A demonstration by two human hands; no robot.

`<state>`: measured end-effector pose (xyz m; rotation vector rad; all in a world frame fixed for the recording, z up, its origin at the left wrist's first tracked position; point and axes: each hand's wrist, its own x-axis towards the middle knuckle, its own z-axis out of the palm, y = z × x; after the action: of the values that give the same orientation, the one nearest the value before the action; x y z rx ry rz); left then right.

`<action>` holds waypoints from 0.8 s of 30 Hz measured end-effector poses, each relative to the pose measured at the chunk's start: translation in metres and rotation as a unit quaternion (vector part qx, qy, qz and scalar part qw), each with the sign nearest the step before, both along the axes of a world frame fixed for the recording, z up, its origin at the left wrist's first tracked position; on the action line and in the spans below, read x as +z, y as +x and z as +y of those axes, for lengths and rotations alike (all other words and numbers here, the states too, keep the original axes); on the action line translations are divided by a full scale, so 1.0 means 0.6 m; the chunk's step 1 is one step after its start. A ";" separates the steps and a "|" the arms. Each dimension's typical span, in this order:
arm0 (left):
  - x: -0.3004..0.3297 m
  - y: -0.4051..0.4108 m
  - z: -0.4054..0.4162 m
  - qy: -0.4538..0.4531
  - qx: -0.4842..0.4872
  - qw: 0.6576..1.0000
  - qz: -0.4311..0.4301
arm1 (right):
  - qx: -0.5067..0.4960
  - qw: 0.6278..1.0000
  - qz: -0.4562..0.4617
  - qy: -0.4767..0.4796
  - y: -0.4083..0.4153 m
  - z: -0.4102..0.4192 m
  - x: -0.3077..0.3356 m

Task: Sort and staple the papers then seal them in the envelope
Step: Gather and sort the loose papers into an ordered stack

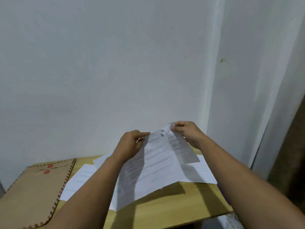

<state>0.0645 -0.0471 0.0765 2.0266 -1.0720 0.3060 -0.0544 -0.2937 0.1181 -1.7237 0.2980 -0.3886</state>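
Both the left hand (130,144) and right hand (186,133) pinch the printed white sheets (158,164) at their top corners, raised above the wooden bench (165,210), likely to read the page number for sorting.

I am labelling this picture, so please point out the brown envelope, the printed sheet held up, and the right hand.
brown envelope (33,192): head view, its plain front.
printed sheet (156,164): head view, its printed middle.
right hand (186,132): head view, its back.
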 end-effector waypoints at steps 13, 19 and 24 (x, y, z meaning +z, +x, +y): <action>0.023 -0.004 0.012 -0.084 0.076 0.992 0.050 | 0.090 0.990 -0.015 0.111 0.061 0.097 -0.007; 0.025 0.004 0.013 -0.069 0.146 0.986 0.044 | 0.105 0.992 -0.001 0.065 0.060 0.108 -0.011; 0.024 0.002 0.015 -0.060 0.162 0.984 0.049 | 0.108 0.993 -0.037 0.022 0.058 0.102 -0.027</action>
<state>0.0659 -0.0382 0.0910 2.0807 -0.6442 0.4225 -0.0198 -0.2324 0.1017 -1.6751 0.0640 -0.2852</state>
